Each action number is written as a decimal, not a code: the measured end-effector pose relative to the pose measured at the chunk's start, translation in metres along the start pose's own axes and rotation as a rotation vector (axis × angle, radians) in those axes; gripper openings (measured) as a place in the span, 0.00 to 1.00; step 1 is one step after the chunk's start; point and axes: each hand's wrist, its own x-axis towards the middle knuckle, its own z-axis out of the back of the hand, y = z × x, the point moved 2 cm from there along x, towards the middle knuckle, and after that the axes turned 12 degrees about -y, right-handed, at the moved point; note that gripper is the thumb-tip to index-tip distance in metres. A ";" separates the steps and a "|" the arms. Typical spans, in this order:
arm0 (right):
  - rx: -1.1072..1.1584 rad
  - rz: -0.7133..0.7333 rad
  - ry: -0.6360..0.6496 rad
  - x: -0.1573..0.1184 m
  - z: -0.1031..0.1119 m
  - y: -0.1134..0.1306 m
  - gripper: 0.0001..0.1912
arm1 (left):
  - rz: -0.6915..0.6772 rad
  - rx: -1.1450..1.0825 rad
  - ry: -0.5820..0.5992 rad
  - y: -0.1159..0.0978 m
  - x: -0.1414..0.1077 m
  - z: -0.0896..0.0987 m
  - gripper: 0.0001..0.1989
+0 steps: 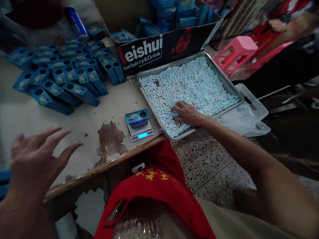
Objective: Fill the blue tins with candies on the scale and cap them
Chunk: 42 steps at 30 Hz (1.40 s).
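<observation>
The right hand (186, 113) lies palm down in the near corner of the tray (225, 81), fingers curled into the pale blue tablets (196, 83) as if gathering some; whether any are pinched between the fingers is hidden, so I cannot tell if it grips anything. The tray juts over the bench (74, 122) edge at an angle, probably so its low rim sits within easy reach of that arm. The left hand (37, 159) hovers above the near side of the bench, fingers spread and slack, holding nothing, well apart from everything on it. Between the two hands, just beside the tray's near corner, a small blue tin (137, 118) rests on a scale (141, 132) whose display glows, a spot that seems chosen so tablets travel only a short way from tray to tin. Further back on the left, many blue boxes (62, 76) lie in slanted rows, holes facing up, near a dark carton (159, 49) holding more blue packs. A pink stool (235, 51) stands on the floor beyond the tray.
</observation>
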 end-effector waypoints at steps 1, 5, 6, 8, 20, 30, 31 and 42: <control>0.058 -0.018 0.004 0.008 0.000 0.002 0.19 | -0.039 0.062 -0.007 -0.011 0.003 -0.012 0.37; 0.345 -0.266 -0.166 0.025 0.001 -0.003 0.11 | -0.230 0.210 -0.054 -0.039 0.003 -0.047 0.20; 0.490 -0.368 -0.260 0.026 0.001 -0.006 0.09 | -0.257 0.222 -0.050 -0.039 0.001 -0.052 0.18; 0.927 -0.598 -0.399 0.025 0.001 -0.014 0.13 | -0.273 0.228 -0.023 -0.036 -0.005 -0.059 0.17; 1.318 -0.712 -0.445 0.022 0.006 0.009 0.26 | -0.173 0.089 0.177 -0.059 -0.015 -0.084 0.24; 0.558 -0.522 -0.247 0.034 0.019 0.023 0.18 | 0.021 -0.228 0.090 -0.057 -0.022 -0.118 0.34; 0.690 -0.560 -0.238 0.037 0.020 0.026 0.20 | 0.039 -0.265 0.085 -0.060 -0.020 -0.130 0.37; 1.928 -0.669 -0.527 0.069 0.050 0.055 0.17 | -0.143 -0.344 0.061 -0.142 0.036 -0.188 0.21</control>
